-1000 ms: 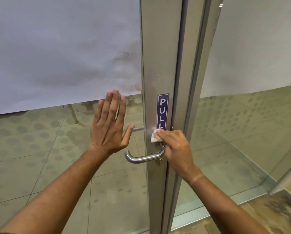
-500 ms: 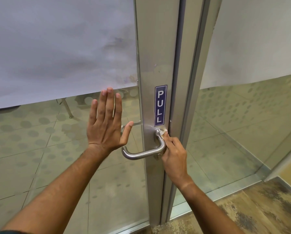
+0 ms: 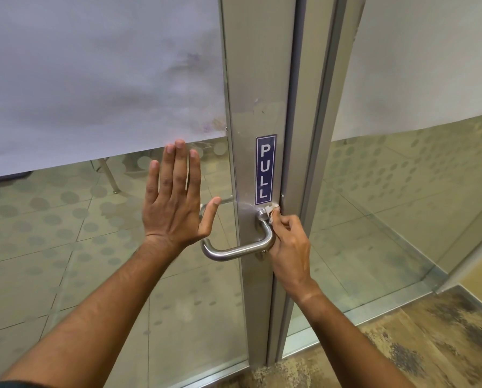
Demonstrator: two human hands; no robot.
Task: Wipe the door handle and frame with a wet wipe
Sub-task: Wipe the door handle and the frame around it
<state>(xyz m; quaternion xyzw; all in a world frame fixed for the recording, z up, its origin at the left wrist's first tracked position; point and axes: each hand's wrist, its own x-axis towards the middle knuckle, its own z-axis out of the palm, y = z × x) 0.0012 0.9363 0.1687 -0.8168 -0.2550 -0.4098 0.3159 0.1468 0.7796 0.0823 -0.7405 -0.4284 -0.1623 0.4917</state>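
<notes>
At a glass door with an aluminium frame: left hand laid flat on the pane, fingers straight and close together, thumb spread toward the frame, nothing held. Right hand curled, grip closed around a small crumpled wet wipe, pinched at the fingertips and pressed against the base of the steel door handle, where the lever meets the frame. Wipe positioned just below a blue vertical PULL sticker, possibly touching its lower edge, though hard to tell from this angle. Lever extended leftward from the frame, bare along its length, passing beneath the left thumb. Upper pane covered by frosted film, smudged near the frame. Tiled floor visible through the lower glass; worn mottled flooring at lower right.
</notes>
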